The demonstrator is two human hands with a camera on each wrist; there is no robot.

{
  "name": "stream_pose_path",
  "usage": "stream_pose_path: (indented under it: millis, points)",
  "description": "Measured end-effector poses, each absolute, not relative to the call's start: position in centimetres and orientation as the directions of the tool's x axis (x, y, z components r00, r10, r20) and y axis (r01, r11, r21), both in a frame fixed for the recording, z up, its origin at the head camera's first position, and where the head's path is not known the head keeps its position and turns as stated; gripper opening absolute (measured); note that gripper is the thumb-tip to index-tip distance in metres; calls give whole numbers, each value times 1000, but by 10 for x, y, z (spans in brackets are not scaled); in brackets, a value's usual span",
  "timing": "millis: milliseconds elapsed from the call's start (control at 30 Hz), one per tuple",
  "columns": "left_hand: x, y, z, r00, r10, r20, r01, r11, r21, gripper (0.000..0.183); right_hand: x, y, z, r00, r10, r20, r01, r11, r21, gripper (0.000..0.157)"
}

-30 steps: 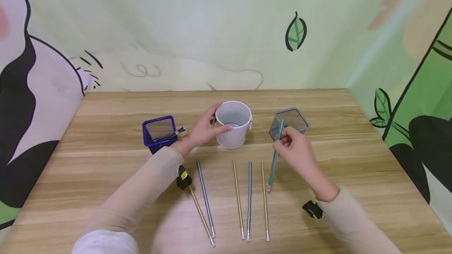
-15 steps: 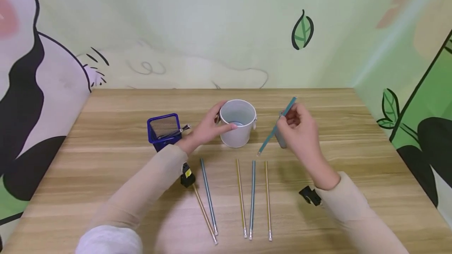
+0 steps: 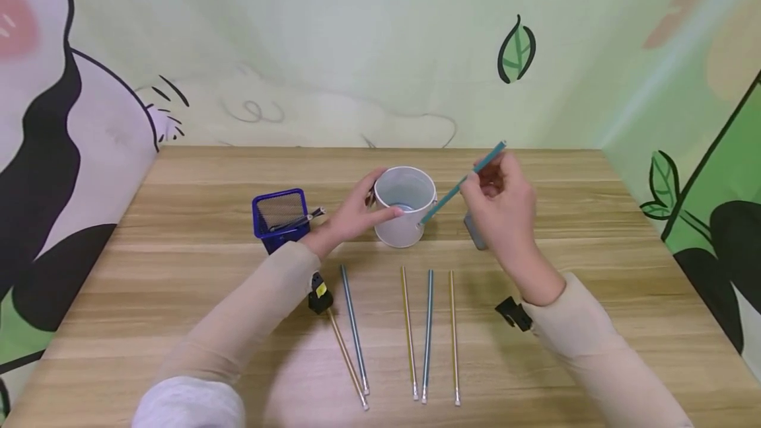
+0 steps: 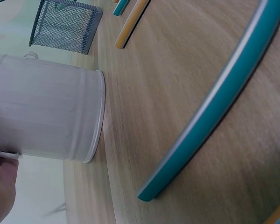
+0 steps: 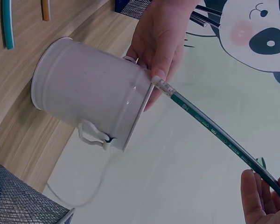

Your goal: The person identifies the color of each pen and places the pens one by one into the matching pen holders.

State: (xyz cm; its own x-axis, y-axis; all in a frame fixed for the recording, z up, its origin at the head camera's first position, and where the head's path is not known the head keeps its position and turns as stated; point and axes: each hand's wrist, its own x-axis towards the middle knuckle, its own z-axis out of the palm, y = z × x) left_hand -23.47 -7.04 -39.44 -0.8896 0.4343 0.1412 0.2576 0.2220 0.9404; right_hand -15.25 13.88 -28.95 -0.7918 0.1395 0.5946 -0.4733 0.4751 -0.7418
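Observation:
My left hand (image 3: 362,213) grips a small white metal bucket (image 3: 399,233) at its left rim, thumb lying over the near edge. The bucket stands upright on the table. With thumb and fingers my right hand (image 3: 505,207) pinches a teal pencil (image 3: 458,187), held slanting in the air. Its eraser end points down-left and overlaps the bucket's right side in the head view. In the right wrist view the eraser (image 5: 163,85) appears at the bucket's rim, near the left thumb. A grey mesh pen holder (image 3: 475,233) is mostly hidden behind the right hand.
A blue mesh pen holder (image 3: 257,220) with dark pencils (image 3: 297,222) inside stands left of the bucket. Several teal and gold pencils lie on the wooden table (image 3: 196,269) in front, among them a teal pencil (image 3: 428,329) and a gold pencil (image 3: 454,335).
My right hand has lifted the teal pencil and carried it left, tilting its eraser end toward the bucket. The left hand keeps its grip. The head view has shifted slightly.

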Motion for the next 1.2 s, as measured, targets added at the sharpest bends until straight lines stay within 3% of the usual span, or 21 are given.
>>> stream_pose_path:
  millis: [300, 533, 1200]
  points:
    - [-233, -71, -394, -893, 431, 127, 250, 242, 937, 84, -158, 131, -292, -704, 163, 692, -591, 407, -697, 12]
    - [-233, -72, -395, -892, 431, 136, 257, 235, 938, 82, -162, 132, -301, -679, 163, 716, -605, 427, -671, 14]
    - [-235, -71, -396, -894, 429, 127, 254, 251, 934, 82, -163, 135, -346, -624, 23, 781, -605, 618, -502, 9]
